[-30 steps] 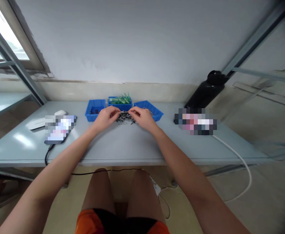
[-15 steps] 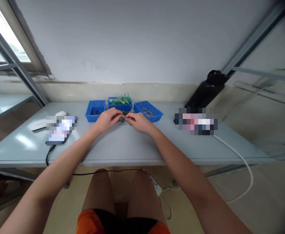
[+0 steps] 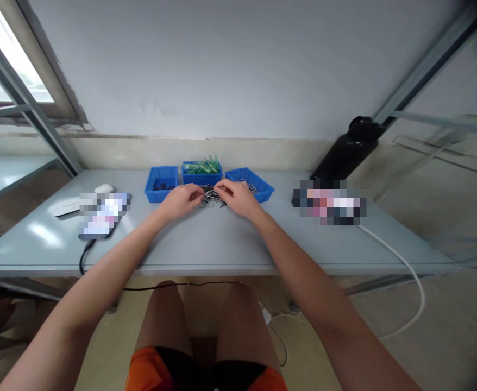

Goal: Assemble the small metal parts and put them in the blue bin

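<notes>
Blue plastic bins stand along the far side of the table [image 3: 206, 244]: left bin [image 3: 161, 184], dark pieces; middle bin [image 3: 202, 177], green pieces; right bin [image 3: 250, 185], slender metallic pieces. Small metallic and black pieces [image 3: 211, 195] lie piled between left hand [image 3: 183, 201] and right hand [image 3: 237, 199]. Fingertips of both are curled at the pile; whether either grips a piece cannot be determined.

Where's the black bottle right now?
In the head view, the black bottle is on the right side, leaning near the wall, just behind the blurred-out thing on the table.
</notes>
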Available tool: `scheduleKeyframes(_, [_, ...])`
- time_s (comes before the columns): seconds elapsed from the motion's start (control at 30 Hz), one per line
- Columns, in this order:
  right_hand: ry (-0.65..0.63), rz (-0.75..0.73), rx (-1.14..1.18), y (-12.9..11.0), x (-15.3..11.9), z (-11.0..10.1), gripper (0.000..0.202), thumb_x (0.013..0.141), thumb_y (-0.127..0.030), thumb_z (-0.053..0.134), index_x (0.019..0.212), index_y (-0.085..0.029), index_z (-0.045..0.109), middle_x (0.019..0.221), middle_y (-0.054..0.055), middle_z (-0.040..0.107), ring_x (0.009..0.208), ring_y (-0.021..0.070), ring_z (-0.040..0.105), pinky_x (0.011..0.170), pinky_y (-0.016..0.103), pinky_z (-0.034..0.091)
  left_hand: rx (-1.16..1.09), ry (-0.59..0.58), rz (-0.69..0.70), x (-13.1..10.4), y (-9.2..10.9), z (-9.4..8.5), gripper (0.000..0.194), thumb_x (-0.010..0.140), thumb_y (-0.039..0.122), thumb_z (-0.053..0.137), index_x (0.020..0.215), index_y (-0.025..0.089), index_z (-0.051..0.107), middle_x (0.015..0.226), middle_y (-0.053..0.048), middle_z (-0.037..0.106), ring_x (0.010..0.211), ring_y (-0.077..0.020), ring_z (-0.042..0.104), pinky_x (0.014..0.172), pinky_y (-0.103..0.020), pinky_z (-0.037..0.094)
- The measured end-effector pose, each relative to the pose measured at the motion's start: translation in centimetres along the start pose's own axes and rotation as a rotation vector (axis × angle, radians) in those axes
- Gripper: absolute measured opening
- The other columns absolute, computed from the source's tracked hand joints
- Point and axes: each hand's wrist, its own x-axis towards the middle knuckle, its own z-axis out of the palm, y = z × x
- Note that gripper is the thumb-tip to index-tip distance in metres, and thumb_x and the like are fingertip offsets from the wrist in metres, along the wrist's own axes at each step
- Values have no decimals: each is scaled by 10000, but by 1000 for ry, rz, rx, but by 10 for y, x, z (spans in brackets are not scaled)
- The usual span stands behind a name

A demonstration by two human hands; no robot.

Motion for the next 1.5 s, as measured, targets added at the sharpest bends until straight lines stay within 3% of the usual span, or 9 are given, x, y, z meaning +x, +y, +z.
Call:
scheduleKeyframes(0.17, [-55, 53, 41, 1, 0, -1, 235, 914, -390, 470, 885, -198, 604, 686, 6, 623, 599, 134, 535, 629, 265, 402, 6, 57, 4, -1, -2, 0, 173, 851, 255, 524, 876, 166, 671, 771, -38, 670, 649, -136, 566, 623, -252, 421])
scheduleKeyframes(0.33, [-74, -11, 125, 1, 0, -2, 207, 881, -363, 505, 986, -199, 574, 948, 58, 659, 734, 148, 586, 690, 275, 435, 25, 24, 5, 0, -3, -1, 147, 835, 234, 544, 855, 167, 673, 761, -30, 663, 656, -135, 565, 626, -245, 409])
scheduleKeyframes(0.57, [-178, -95, 28, -5, -2, 2, 214, 879, -325, 487, 826, -181, 636, 822, 47, 660, 744, 153, 566, 709, 280, 406, 32, -6, 3, -1, -3, 0, 142, 846, 235, 547, 857, 175, 676, 787, -33, 680, 677, -143, 579, 635, -246, 414])
scheduleKeyframes(0.67, [-98, -54, -6, -5, -1, -4, 234, 886, -332, 484, 817, -181, 648, 802, 48, 671, 718, 153, 565, 696, 279, 404, 29, 5, -6, 0, -3, -1, 185, 872, 268, 534, 916, 171, 685, 816, -43, 684, 700, -150, 590, 658, -256, 428])
scheduleKeyframes(0.83, [258, 86, -156, 17, 0, -33, 244, 891, -341, 471, 845, -190, 657, 814, 58, 689, 739, 178, 591, 727, 297, 422, 89, -133, -19, 0, -6, -2, 232, 884, 265, 511, 1009, 167, 679, 926, -64, 697, 804, -180, 623, 720, -277, 456])
scheduleKeyframes(1.03, [324, 246, -262, 38, 0, -42, 252, 891, -332, 501, 1022, -210, 678, 706, 31, 644, 663, 177, 564, 675, 295, 397, 263, -309, 29, -2, -10, 2, 288, 907, 310, 486, 1056, 151, 674, 1036, -103, 664, 1005, -245, 611, 850, -332, 471])
scheduleKeyframes(1.17, [259, 222, -140, 29, 3, -28, 247, 880, -314, 509, 1018, -199, 678, 665, 14, 618, 623, 156, 545, 654, 279, 396, 296, -354, 6, -3, -10, 6, 286, 906, 303, 492, 1069, 162, 680, 1058, -97, 658, 1016, -247, 615, 848, -327, 477])
scheduleKeyframes(1.37, [75, 130, -91, 18, 2, -12, 226, 873, -317, 511, 912, -190, 693, 610, -1, 587, 560, 135, 483, 603, 268, 363, 307, -315, 24, -4, -9, 10, 256, 905, 200, 449, 957, 171, 698, 993, -81, 674, 964, -226, 631, 822, -311, 484])
scheduleKeyframes(1.5, [61, 112, -74, 18, 1, -11, 236, 878, -313, 504, 921, -180, 694, 614, 0, 589, 555, 129, 472, 608, 268, 360, 351, -312, 21, -4, -3, 10, 245, 901, 173, 450, 934, 162, 692, 990, -88, 677, 944, -222, 639, 769, -289, 494])
